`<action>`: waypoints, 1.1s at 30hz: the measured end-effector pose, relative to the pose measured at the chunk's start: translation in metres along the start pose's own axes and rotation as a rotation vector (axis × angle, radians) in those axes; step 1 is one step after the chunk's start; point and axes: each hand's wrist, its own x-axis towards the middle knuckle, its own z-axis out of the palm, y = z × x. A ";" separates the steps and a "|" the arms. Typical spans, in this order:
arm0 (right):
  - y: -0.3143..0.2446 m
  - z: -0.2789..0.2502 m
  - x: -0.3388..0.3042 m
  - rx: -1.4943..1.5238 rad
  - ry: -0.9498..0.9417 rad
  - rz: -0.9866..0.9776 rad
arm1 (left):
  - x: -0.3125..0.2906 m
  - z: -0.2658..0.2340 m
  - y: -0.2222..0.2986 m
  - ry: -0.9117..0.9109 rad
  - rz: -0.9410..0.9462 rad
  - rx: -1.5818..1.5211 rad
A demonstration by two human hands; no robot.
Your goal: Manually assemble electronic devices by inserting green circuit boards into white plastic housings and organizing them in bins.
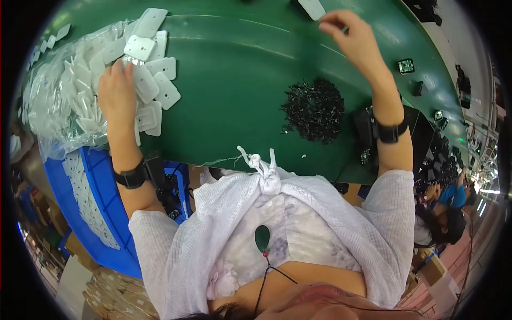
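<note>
At the left, my left hand point(117, 90) reaches over a heap of white plastic covers. Its fingers are closed together at the lower edge of one white plastic cover point(140, 48) with small holes; the thumb's grip is partly hidden. Far right, my right hand point(352, 40) is raised over the green table with thumb and fingers curled into a pinch. Its fingertips come close to the corner of a white piece point(312, 8) cut off by the upper rim. Whether anything small sits in that pinch cannot be made out. Both wrists wear black bands.
A clear plastic bag point(64, 90) of white covers lies at the left of the green table point(229, 101). A heap of small black parts point(314, 111) sits right of centre. A small circuit board point(406, 66) lies farther right. Blue bins point(109, 197) stand below left.
</note>
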 end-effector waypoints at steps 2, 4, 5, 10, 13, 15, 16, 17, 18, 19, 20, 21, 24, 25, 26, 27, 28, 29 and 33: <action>-0.010 0.009 -0.034 -0.119 -0.055 -0.122 | -0.003 -0.016 0.008 0.027 0.001 -0.030; -0.018 0.017 -0.060 -0.157 -0.055 -0.221 | -0.004 -0.042 0.011 0.132 0.006 0.112; -0.018 0.024 -0.073 -0.188 -0.040 -0.174 | -0.001 -0.038 0.024 0.270 0.059 0.039; -0.019 0.048 -0.093 -0.213 0.002 -0.155 | -0.030 -0.057 0.085 0.077 -0.159 -1.018; -0.024 0.056 -0.098 -0.311 -0.023 -0.199 | -0.053 -0.064 0.133 -0.270 -0.249 -1.567; -0.027 0.058 -0.101 -0.398 -0.026 -0.195 | -0.060 -0.066 0.152 -0.414 -0.232 -1.689; -0.028 0.058 -0.100 -0.430 -0.045 -0.188 | -0.066 -0.064 0.159 -0.433 -0.219 -1.706; -0.028 0.058 -0.100 -0.464 -0.064 -0.180 | -0.070 -0.059 0.164 -0.437 -0.167 -1.690; -0.026 0.058 -0.100 -0.465 -0.063 -0.180 | -0.072 -0.056 0.168 -0.440 -0.115 -1.673; -0.024 0.058 -0.100 -0.421 -0.040 -0.172 | -0.073 -0.057 0.171 -0.456 -0.156 -1.704; -0.022 0.057 -0.100 -0.379 -0.017 -0.161 | -0.073 -0.057 0.172 -0.457 -0.156 -1.707; -0.020 0.057 -0.099 -0.382 -0.018 -0.159 | -0.073 -0.056 0.173 -0.460 -0.158 -1.705; -0.020 0.054 -0.099 -0.369 0.023 -0.166 | -0.073 -0.054 0.175 -0.491 -0.146 -1.682; -0.025 0.049 -0.097 -0.206 0.017 -0.052 | -0.073 -0.054 0.177 -0.516 -0.132 -1.659; -0.029 0.045 -0.096 -0.044 0.010 0.058 | -0.073 -0.054 0.179 -0.515 -0.134 -1.662; -0.031 0.041 -0.096 -0.046 0.007 0.058 | -0.072 -0.053 0.183 -0.498 -0.102 -1.626; -0.032 0.039 -0.095 0.210 -0.009 0.199 | -0.071 -0.053 0.188 -0.482 -0.071 -1.590; -0.033 0.037 -0.096 0.465 -0.021 0.341 | -0.069 -0.054 0.194 -0.458 -0.062 -1.574; -0.046 0.042 -0.103 0.992 0.068 0.394 | -0.058 -0.044 0.217 -0.019 0.273 -1.268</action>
